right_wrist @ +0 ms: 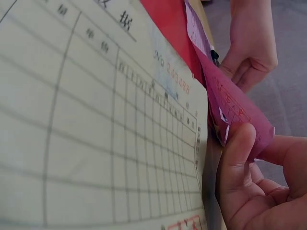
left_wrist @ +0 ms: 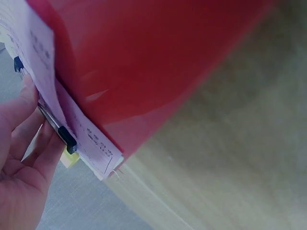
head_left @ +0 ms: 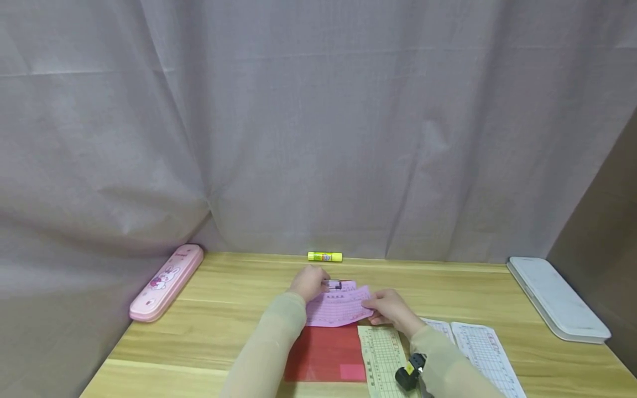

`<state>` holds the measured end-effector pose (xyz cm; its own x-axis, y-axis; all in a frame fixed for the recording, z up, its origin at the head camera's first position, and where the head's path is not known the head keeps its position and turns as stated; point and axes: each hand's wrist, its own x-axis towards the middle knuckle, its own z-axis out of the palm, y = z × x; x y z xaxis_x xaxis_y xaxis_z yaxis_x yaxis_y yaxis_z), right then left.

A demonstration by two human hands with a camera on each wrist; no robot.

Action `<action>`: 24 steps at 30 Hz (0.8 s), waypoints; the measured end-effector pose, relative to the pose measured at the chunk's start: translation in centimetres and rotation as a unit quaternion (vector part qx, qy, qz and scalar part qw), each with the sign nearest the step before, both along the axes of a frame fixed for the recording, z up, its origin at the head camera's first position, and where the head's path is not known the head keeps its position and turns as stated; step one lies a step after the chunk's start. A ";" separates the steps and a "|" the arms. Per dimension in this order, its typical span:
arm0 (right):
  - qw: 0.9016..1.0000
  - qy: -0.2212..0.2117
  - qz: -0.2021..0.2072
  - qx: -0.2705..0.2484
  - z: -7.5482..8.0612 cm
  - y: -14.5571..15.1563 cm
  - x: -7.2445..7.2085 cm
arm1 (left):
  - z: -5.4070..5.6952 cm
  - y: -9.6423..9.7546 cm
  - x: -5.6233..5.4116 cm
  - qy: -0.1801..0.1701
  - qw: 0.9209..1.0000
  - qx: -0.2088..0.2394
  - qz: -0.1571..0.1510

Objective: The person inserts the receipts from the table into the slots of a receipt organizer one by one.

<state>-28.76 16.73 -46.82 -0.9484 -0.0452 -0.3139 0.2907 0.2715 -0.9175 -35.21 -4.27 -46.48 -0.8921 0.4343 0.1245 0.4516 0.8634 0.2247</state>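
A pink printed form (head_left: 338,309) lies over the upper part of a red folder (head_left: 318,354), its right side lifted. My right hand (head_left: 393,310) pinches the form's right edge between thumb and fingers; the right wrist view shows the pink sheet (right_wrist: 235,103) bent upward there. At the folder's top, my left hand (head_left: 309,283) grips a metal clip with black ends (head_left: 335,284). In the left wrist view, its thumb and fingers close round the clip (left_wrist: 67,138), beside another pink slip (left_wrist: 96,143) lying on the red surface.
A yellowish form (head_left: 382,354) lies under my right forearm, with white forms (head_left: 485,354) further right. A yellow glue stick (head_left: 325,256) lies at the table's back edge. A pink pencil case (head_left: 166,283) is at left, a white case (head_left: 557,298) at right.
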 end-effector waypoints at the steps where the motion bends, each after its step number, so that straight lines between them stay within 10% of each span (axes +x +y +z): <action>1: 1.000 -0.001 -0.001 0.001 0.0 -0.1 0.0 | 0.1 0.0 0.0 0.000 1.000 -0.001 0.001; 24: 0.999 -0.017 -0.017 0.027 0.1 -1.8 -0.6 | 0.1 0.0 -0.1 -0.041 0.999 0.021 0.028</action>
<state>-29.31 14.94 -46.71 -0.9379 0.0050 -0.3468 0.3313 0.3087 -0.8916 -35.31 -4.25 -46.42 -0.9231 0.3788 0.0666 0.3808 0.8761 0.2958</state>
